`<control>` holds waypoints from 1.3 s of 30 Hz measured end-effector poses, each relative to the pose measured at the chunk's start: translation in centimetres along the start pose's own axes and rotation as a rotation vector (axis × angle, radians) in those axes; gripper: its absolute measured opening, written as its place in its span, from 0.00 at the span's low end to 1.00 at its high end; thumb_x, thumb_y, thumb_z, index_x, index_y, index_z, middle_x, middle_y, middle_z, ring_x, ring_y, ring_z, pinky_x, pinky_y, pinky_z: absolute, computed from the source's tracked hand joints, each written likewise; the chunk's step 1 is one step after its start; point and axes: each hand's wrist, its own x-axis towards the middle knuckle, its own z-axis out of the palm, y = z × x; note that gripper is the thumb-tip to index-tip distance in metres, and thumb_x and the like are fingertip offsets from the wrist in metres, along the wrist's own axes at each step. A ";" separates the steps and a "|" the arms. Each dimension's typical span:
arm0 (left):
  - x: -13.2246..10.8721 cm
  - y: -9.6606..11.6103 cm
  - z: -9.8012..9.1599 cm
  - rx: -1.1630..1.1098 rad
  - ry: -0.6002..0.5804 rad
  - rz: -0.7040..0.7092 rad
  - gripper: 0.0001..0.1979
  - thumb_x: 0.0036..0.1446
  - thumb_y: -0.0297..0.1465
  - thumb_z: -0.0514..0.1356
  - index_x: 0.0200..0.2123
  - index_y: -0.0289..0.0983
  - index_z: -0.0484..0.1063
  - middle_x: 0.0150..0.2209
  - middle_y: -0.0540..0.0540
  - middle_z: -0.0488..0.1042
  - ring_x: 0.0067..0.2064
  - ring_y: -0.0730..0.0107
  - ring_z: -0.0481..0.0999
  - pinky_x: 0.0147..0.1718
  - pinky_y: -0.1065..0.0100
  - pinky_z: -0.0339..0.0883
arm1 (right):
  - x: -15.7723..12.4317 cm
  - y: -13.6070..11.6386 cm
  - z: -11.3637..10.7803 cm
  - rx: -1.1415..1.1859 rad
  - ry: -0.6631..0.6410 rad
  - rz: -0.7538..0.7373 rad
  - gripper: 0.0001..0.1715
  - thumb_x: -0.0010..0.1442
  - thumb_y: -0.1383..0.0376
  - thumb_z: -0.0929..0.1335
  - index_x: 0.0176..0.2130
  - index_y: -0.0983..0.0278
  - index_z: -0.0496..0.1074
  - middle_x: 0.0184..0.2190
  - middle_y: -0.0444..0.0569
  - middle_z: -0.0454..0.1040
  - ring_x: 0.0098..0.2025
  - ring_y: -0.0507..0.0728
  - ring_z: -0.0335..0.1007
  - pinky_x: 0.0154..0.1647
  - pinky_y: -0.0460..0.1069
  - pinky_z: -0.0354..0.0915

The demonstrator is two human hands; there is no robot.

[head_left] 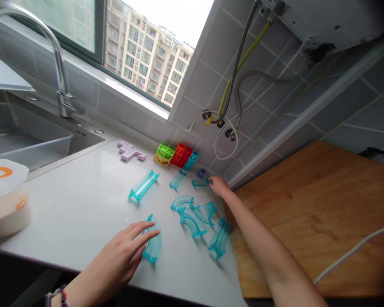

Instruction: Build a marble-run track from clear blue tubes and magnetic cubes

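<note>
On a glossy white countertop [83, 217], the left hand [124, 251] was open, fingers loosely spread over a curved turquoise piece [155, 247]. Farther forward, the right hand [219, 186] met the end of a short turquoise piece [199, 183]; whether it gripped could not be told. A steel sink [83, 143] sat beyond the left hand, a wooden board [307, 204] right of the right hand, a window [150, 51] ahead, a yellow hose [243, 62] above.

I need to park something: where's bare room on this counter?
Widest: the counter between the pale round container and left hand, in front of the lilac blocks. A narrower gap separates the long straight teal piece from the clustered teal pieces, which crowd the side beside the wooden board.
</note>
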 end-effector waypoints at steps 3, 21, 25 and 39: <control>-1.5 -0.2 1.3 0.114 -0.054 0.055 0.28 0.60 0.21 0.52 0.58 0.51 0.74 0.64 0.49 0.70 0.64 0.55 0.71 0.57 0.55 0.73 | 0.4 -1.5 2.3 0.037 -0.013 -0.057 0.21 0.59 0.68 0.72 0.53 0.60 0.78 0.55 0.56 0.75 0.55 0.63 0.72 0.53 0.50 0.65; -0.2 1.0 1.2 0.220 -0.157 -0.007 0.08 0.62 0.31 0.60 0.42 0.47 0.78 0.58 0.46 0.75 0.62 0.49 0.71 0.55 0.49 0.73 | 0.5 -2.7 0.3 0.950 0.559 -0.067 0.15 0.72 0.58 0.55 0.49 0.60 0.64 0.47 0.53 0.78 0.46 0.57 0.76 0.46 0.51 0.71; 0.3 0.9 1.3 0.232 -0.153 0.002 0.12 0.61 0.31 0.62 0.49 0.47 0.76 0.59 0.43 0.74 0.60 0.50 0.73 0.54 0.49 0.73 | -0.4 -2.8 -0.1 1.088 0.639 0.027 0.17 0.73 0.55 0.53 0.49 0.58 0.61 0.47 0.49 0.76 0.39 0.53 0.77 0.39 0.48 0.71; 7.6 2.1 -4.5 0.263 -0.249 0.036 0.17 0.67 0.38 0.58 0.58 0.45 0.70 0.57 0.43 0.75 0.54 0.54 0.78 0.53 0.52 0.74 | -2.1 -1.4 -1.5 0.964 0.536 0.283 0.10 0.56 0.58 0.73 0.35 0.62 0.74 0.44 0.53 0.75 0.46 0.61 0.75 0.50 0.52 0.68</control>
